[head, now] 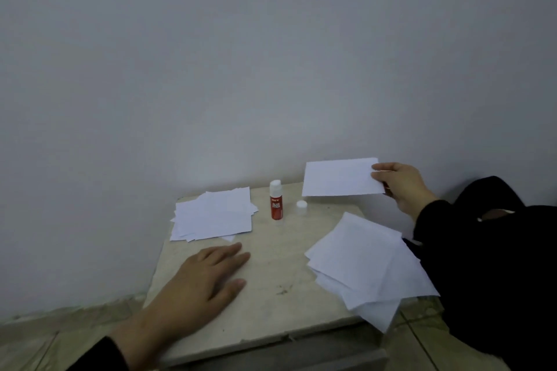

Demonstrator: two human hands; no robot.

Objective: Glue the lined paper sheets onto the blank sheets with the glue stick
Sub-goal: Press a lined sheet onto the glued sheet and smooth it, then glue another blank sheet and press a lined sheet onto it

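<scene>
While the right hand pinches a paper sheet aloft by its right edge, the left hand's straight fingers press bare counter between both paper stacks, glue stick upright beyond them.

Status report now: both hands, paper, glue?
Left hand flat on table, open. Right hand pinches one sheet in air. Glue stick upright, uncapped, cap beside. Nothing blocking.

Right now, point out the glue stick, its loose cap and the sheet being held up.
glue stick (276, 205), head view, on its red label.
cap (301, 204), head view, on its white top.
held sheet (339, 177), head view, on the middle of its face.
</scene>
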